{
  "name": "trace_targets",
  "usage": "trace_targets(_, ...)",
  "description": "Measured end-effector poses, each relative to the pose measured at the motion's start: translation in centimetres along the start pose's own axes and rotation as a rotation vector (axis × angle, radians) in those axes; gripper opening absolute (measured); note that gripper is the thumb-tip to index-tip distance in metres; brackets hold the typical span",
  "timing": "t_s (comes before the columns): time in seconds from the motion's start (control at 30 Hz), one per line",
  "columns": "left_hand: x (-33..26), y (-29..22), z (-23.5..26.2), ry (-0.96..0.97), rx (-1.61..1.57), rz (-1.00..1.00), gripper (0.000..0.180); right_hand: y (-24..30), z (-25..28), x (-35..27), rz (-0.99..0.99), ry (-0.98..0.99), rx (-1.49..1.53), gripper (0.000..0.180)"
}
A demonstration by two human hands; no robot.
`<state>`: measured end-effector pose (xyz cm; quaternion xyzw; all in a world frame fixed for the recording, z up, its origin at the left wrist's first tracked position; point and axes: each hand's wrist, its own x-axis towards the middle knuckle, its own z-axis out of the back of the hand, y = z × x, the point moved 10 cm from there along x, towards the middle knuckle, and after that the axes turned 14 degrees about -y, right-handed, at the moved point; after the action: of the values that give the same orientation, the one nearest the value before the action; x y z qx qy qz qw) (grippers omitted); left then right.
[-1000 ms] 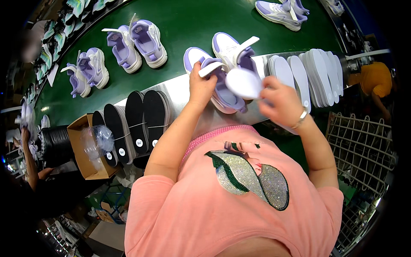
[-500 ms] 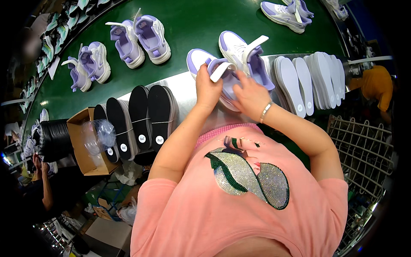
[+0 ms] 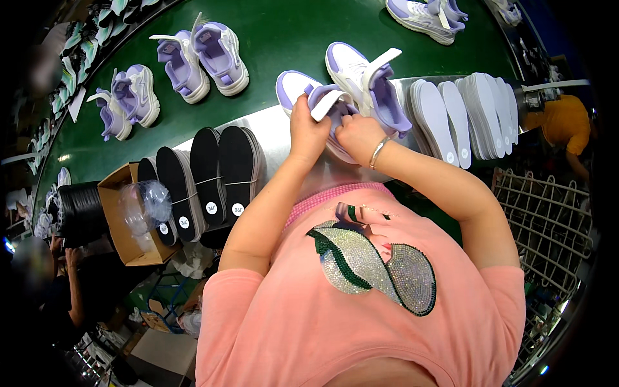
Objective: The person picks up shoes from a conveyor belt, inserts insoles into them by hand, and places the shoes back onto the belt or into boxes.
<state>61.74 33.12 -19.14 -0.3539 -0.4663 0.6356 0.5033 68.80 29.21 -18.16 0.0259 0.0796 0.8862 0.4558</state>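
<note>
A white and lilac sneaker [image 3: 290, 84] with a white strap rests at the metal edge of the green surface, toe pointing away from me. My left hand [image 3: 309, 132] is closed on its left side, by the collar. At the shoe's opening, my right hand [image 3: 361, 138] has curled fingers reaching inside; the fingertips and whatever they pinch are hidden. Touching it on the right stands the matching sneaker [image 3: 344, 66], its strap sticking up and no hand on it.
Black insoles [image 3: 207, 164] stand in bundles to the left, beside a cardboard box [image 3: 118, 222] holding clear plastic. White insoles [image 3: 431, 116] are stacked to the right. More lilac sneakers [image 3: 219, 55] sit on the green surface [image 3: 277, 29]. A wire rack [image 3: 545, 226] is at the right.
My right hand has shifted left, and its fingers have gone from spread to curled inside the shoe's opening. My left hand keeps its hold. The sneakers farther off appear slightly more to the left.
</note>
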Motion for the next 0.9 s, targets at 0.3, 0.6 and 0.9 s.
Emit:
trace_targets(0.3, -0.1, 0.5, 0.0, 0.081, 0.060, 0.103, 0.047, -0.9, -3.4, 2.1, -0.201, 0.390, 0.165, 0.035)
trace_targets(0.6, 0.2, 1.0, 0.2, 0.046, 0.058, 0.047, 0.053, -0.9, -12.2, 1.6, 0.082, 0.634, 0.071, 0.036)
trace_targets(0.9, 0.0, 1.2, -0.1, 0.061, 0.054, 0.050, 0.053, -0.3, -4.6, 1.4, -0.053, 0.628, -0.028, 0.050)
